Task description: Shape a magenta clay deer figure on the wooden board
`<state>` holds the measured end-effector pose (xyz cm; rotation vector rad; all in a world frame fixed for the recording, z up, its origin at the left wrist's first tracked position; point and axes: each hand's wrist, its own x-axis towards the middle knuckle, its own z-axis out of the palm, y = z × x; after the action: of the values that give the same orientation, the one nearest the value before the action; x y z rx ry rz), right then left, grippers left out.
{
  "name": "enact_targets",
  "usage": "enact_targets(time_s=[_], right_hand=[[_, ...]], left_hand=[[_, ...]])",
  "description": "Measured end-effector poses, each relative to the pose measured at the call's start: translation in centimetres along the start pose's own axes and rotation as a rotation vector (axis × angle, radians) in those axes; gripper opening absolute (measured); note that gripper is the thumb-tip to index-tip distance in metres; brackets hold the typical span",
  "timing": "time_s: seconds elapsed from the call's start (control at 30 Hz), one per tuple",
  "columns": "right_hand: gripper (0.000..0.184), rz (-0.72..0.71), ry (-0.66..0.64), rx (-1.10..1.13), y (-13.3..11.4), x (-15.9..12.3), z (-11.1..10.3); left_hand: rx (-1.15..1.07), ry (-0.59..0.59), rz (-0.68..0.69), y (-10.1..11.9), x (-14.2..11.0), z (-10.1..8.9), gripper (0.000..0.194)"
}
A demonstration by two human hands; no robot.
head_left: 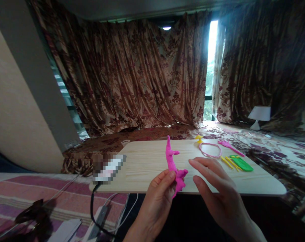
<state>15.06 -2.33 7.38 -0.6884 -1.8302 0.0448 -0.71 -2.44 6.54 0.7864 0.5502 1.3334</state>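
Pinched between the thumb and fingers of my left hand [159, 193] is a pink modelling-clay figure [170, 158]. It is held upright above the table's front edge, with a pointed tip on top, a small nub on its side and several stubby lobes low down. My right hand [216, 186] hovers just to the right of the figure, its fingers apart and nothing in them. Behind that hand lie a pink clay ring [210, 156], a green clay slab [242, 164], thin yellow clay strips [229, 163], a pink clay hand shape [230, 147] and a small yellow clay piece [198, 138].
The pale wooden table [142, 158] has a blurred-out device [109, 169] with a black cable at its left edge. A power strip [97, 222] lies on the striped bedding [66, 195]. Farther back are a white lamp [259, 114] and patterned curtains [142, 74].
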Motion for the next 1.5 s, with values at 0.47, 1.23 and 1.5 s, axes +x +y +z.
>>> enact_targets(time_s=[0.47,1.23,1.5], right_hand=[[0.046,-0.085,-0.06,-0.011,-0.4,0.1,0.8],[0.02,-0.022,-0.012,0.022,-0.6,0.8,1.5],[0.02,0.002,-0.086,0.039,-0.6,1.0,1.3]], left_hand=[[-0.038,0.039,0.011,-0.1,-0.1,0.1,0.006],[0.019,0.048,0.035,-0.5,-0.3,0.2,0.009],[0.014,0.057,0.046,-0.6,-0.1,-0.1,0.008]])
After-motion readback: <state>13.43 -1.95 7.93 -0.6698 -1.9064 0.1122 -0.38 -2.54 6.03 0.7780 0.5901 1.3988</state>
